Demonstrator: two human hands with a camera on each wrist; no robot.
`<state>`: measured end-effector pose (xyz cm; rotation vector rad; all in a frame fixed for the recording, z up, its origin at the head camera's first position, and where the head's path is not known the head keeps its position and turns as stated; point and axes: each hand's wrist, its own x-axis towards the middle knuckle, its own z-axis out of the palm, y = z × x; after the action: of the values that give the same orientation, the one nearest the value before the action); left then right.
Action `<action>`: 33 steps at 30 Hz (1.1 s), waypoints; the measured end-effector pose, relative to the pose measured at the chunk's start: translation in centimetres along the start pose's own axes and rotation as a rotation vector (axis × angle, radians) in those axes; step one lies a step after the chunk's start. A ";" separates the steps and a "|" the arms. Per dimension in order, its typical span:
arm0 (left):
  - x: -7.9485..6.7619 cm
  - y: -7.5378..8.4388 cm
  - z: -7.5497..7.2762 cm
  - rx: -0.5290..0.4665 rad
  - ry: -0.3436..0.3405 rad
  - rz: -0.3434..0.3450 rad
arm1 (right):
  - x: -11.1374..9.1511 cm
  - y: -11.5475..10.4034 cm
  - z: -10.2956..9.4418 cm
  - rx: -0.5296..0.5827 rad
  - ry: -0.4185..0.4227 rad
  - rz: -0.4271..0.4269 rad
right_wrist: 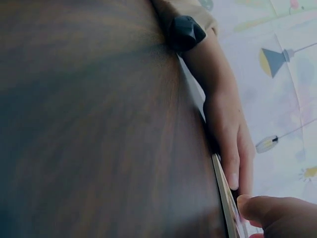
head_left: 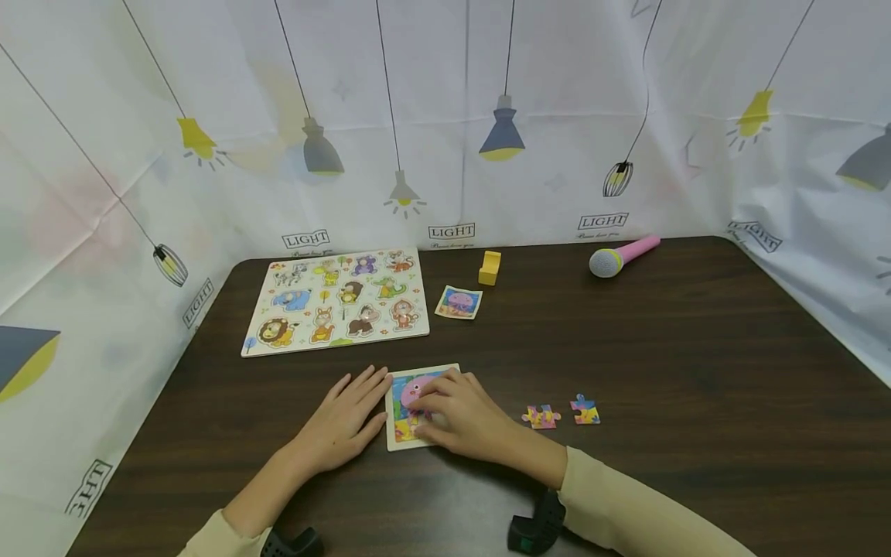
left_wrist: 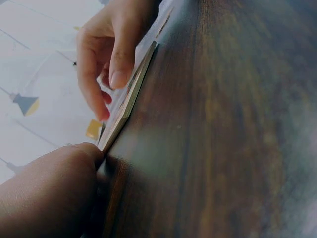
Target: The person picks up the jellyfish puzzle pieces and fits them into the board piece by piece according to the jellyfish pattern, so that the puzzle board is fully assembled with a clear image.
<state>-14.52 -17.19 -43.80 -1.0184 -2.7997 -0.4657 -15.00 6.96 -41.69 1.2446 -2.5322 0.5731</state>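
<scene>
In the head view a small framed jigsaw puzzle [head_left: 400, 435] with a pink cartoon sea creature lies on the dark table. My left hand [head_left: 344, 422] rests flat at its left edge, fingers extended and fingertips right at the frame. Over the puzzle's right half is my right hand [head_left: 462, 418], its fingers bent down and the thumb apart from them. No piece shows between them in the left wrist view, where the right hand [left_wrist: 111, 54] hovers close over the board [left_wrist: 130, 104]. Two loose jigsaw pieces, a wide one [head_left: 541, 417] and a smaller one [head_left: 585, 410], lie right of that hand.
A large animal puzzle board [head_left: 334, 298] lies at the back left. Beside it are a small picture card [head_left: 459, 302] and a yellow block [head_left: 489, 268]. A pink toy microphone [head_left: 624, 256] lies at the back right, near the lamp-print curtain [head_left: 543, 170].
</scene>
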 end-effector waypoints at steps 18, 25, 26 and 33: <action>0.0 0.0 0.1 -0.016 -0.019 -0.018 | -3.6 2.9 -3.4 0.044 0.016 0.088; 0.0 0.0 0.1 -0.017 -0.013 -0.013 | -5.3 4.0 -4.3 0.045 -0.006 0.160; 0.0 0.1 0.1 -0.019 -0.014 -0.013 | -5.5 4.2 -4.4 0.044 -0.003 0.166; 0.0 0.0 0.0 -0.023 -0.018 -0.017 | -7.5 5.2 -4.8 0.027 -0.006 0.212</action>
<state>-14.49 -17.15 -43.80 -1.0094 -2.8273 -0.4939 -14.39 17.26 -41.67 0.9937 -2.6892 0.6520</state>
